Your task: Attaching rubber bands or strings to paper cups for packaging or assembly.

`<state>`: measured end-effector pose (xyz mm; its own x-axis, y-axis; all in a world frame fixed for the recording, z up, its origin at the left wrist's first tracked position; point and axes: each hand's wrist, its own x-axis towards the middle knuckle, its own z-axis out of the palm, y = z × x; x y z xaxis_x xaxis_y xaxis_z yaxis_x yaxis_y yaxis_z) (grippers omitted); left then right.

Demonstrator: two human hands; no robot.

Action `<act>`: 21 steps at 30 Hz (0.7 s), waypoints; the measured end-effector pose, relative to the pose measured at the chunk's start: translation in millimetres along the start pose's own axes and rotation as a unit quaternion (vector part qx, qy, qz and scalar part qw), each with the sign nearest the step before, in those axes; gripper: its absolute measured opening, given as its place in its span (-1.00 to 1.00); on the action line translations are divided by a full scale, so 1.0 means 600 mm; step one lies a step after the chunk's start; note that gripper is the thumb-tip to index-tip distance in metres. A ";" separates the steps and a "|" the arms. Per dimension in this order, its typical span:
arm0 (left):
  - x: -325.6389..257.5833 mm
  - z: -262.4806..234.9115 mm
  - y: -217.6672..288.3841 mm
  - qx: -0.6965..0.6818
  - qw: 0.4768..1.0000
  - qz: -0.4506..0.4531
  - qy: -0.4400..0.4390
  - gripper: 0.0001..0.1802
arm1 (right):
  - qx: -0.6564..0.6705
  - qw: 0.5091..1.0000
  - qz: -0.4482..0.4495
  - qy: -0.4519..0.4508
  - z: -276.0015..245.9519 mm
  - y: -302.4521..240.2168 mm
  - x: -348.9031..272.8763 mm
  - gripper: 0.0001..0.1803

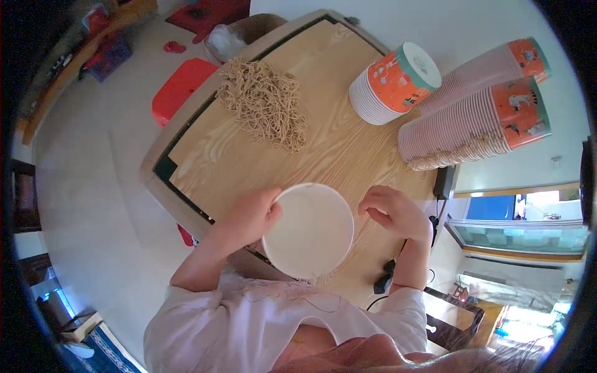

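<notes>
The round white paper tub (308, 233) is close in front of the person's body, mouth up, over the near edge of the pale wood-grain worktop (336, 146); whether its base rests there or is held in the air cannot be told. The left hand (252, 214) is at the upper left of the mouth, thumb and fingers apparently pinched on the rim. The right hand (393, 211) hovers just beside the opposite side, apart from the tub, its fingers curled; whether their tips meet, or hold anything, cannot be made out. Judging by this pose, the step in hand is steadying the open tub, and it would be done best with a light left pinch, since a thin paper wall should dent or go oval under a hard squeeze. With one side alone held, the tub may tip; a right hand set squarely opposite would level it, and sitting it farther in from the edge would be safer. Fingers should move clear of the loose heap of tan, noodle-like strands (264, 102) at the far left, which could snag, and of the short nested stack of orange-and-teal printed paper tubs (395, 84) at the far right.
</notes>
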<state>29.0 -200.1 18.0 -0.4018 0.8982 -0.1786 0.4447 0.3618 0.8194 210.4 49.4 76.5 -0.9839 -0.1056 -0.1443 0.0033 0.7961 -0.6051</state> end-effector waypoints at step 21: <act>-0.040 -0.066 0.080 -0.015 0.942 0.245 0.229 -0.47 | 0.320 0.902 0.136 0.258 -0.009 -0.091 -0.018 -0.25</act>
<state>28.2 -214.4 83.3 -0.4617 0.7504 0.4730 0.6459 -0.0810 0.7591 219.8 10.0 115.1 -0.8828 0.4641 -0.0731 0.1983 0.2271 -0.9535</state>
